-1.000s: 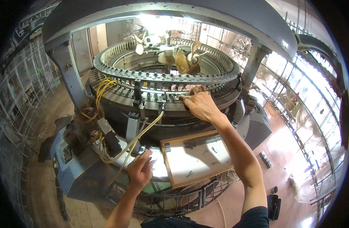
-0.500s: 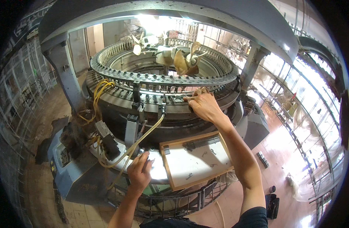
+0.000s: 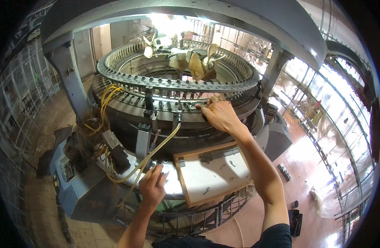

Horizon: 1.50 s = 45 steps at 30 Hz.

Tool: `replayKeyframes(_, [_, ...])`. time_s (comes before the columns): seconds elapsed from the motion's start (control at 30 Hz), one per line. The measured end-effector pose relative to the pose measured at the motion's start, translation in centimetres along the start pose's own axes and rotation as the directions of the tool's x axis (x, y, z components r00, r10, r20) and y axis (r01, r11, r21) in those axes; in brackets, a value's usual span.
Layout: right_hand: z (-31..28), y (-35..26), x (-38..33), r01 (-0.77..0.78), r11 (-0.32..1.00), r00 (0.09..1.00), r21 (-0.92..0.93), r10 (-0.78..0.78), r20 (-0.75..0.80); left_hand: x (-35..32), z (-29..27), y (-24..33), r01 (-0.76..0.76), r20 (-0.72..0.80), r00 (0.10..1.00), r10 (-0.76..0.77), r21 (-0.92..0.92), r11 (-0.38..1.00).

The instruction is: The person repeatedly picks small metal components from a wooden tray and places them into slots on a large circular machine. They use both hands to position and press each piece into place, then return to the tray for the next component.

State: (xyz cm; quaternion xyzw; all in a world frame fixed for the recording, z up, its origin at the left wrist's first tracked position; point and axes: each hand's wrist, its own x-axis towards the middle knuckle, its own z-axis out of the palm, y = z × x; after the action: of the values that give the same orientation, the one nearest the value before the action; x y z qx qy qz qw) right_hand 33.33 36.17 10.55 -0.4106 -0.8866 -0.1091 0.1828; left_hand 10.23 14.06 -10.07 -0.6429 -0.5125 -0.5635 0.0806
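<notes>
A large circular knitting machine fills the view. My right hand reaches up to its cam ring, fingers closed on a small part at the ring's face; the part itself is hidden by the fingers. My left hand rests lower down on the machine's bright lower ledge, fingers spread, beside a yellow hose. It holds nothing. Between both hands lies a wood-framed tray with small metal parts on it.
Yellow cables hang at the left of the ring. A grey-blue motor box sits low left. Grey support legs stand left and right. A wire guard runs below the tray. Windows line the right side.
The view has shifted so the machine sits slightly lower and nearer. My right hand stays at the cam ring, my left hand stays on the lower ledge.
</notes>
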Motion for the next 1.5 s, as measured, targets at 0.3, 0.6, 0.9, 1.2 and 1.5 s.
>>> replayKeyframes(0.3, [-0.8,-1.6,0.7,-0.037,0.997,0.994,0.071,0.030,0.102,0.1,0.1,0.1,0.022,0.003,1.000,-0.022,-0.021,1.000])
replayKeyframes(0.6, [0.3,1.9,-0.4,0.037,0.999,0.997,-0.025,-0.039,-0.063,0.3,0.1,0.2,0.044,-0.010,0.999,-0.044,-0.036,0.998])
replayKeyframes(0.9, [-0.6,1.9,-0.4,-0.067,0.994,0.997,0.091,0.064,0.038,0.4,0.3,0.3,0.010,-0.021,1.000,-0.011,-0.028,1.000])
replayKeyframes(1.2, [2.7,2.1,0.9,0.010,0.999,0.990,-0.048,-0.017,-0.138,0.6,0.3,0.5,0.042,0.010,0.999,-0.041,-0.047,0.998])
replayKeyframes(1.5, [1.3,1.6,-0.4,0.069,0.998,0.973,0.010,-0.065,-0.220,0.0,0.4,0.0,0.055,0.029,0.998,-0.054,-0.035,0.998])
